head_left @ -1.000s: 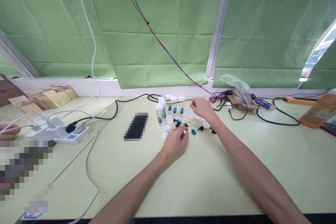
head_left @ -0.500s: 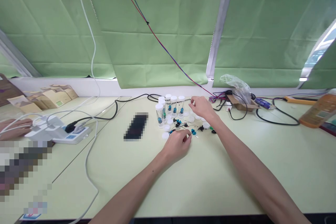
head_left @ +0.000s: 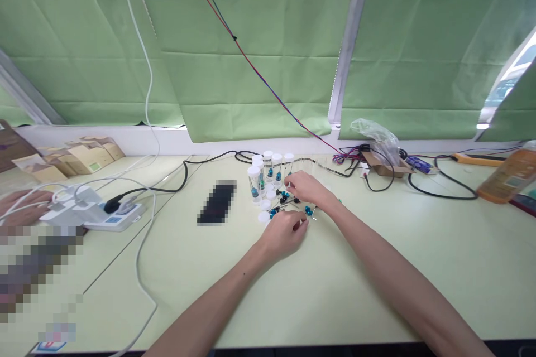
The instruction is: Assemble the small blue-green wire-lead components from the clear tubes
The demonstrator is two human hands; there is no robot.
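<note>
My left hand point(head_left: 287, 230) rests on the table with its fingers curled in, beside the near edge of a pile of small parts. Whatever it may hold is hidden. My right hand point(head_left: 307, 187) hovers at the back of the pile, fingertips pinched together and pointing left; I cannot make out anything between them. Small teal parts point(head_left: 309, 210) and black parts point(head_left: 296, 201), some with thin metal pins, lie between the hands. Several clear tubes point(head_left: 253, 187) with white caps stand to the left, teal pieces inside. Loose white caps point(head_left: 264, 216) lie in front of them.
A dark pixelated rectangle point(head_left: 218, 202) lies left of the tubes. Farther left are a white power strip point(head_left: 119, 217) with cables and another person's hand point(head_left: 25, 206). Clear uncapped tubes point(head_left: 320, 164) stand behind my right hand. An orange bottle point(head_left: 508, 175) is at far right.
My right hand has moved left and nearer, from beside the clear tubes to over the parts pile, uncovering those tubes. My left hand has barely shifted.
</note>
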